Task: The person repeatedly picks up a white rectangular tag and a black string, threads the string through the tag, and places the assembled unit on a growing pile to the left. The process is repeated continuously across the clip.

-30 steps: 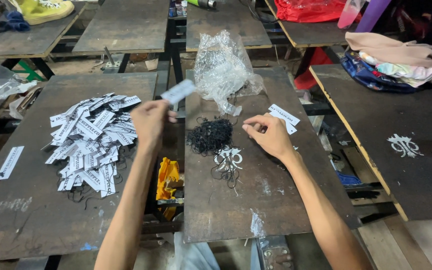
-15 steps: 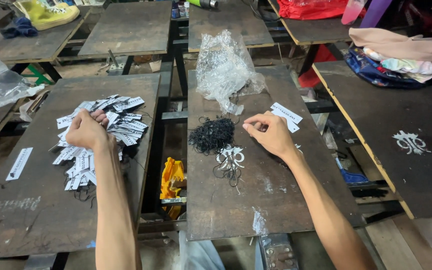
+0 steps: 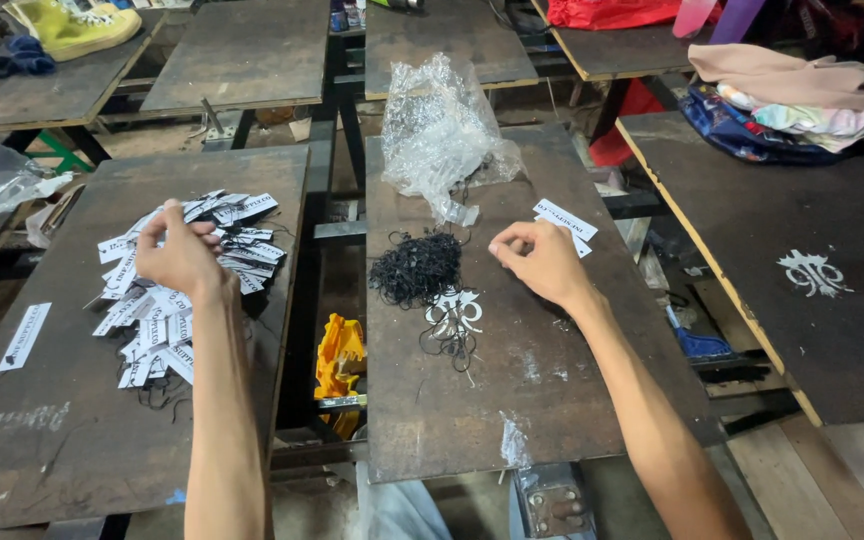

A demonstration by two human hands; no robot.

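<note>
Change: one second ago the left hand [image 3: 180, 258] was raised over the gap between the boards with a white tag; now it is down on the tag pile [image 3: 177, 275]. The right hand [image 3: 542, 262] stayed at almost the same place.
Left hand: it lies on the upper part of the pile, fingers curled down among the tags; whether they pinch a tag I cannot tell.
Right hand: loosely closed, thumb and fingertips together; if something thin is between them, it is too small to see.
Tags: the pile is on the left board [image 3: 62, 430]; a few loose tags [image 3: 564, 220] lie just beside the right hand.
Strings: a black heap [image 3: 415, 268] on the middle board [image 3: 552, 400], left of the right hand, apart from it.
Plastic bag: crumpled, clear [image 3: 442, 135], behind the strings.
</note>
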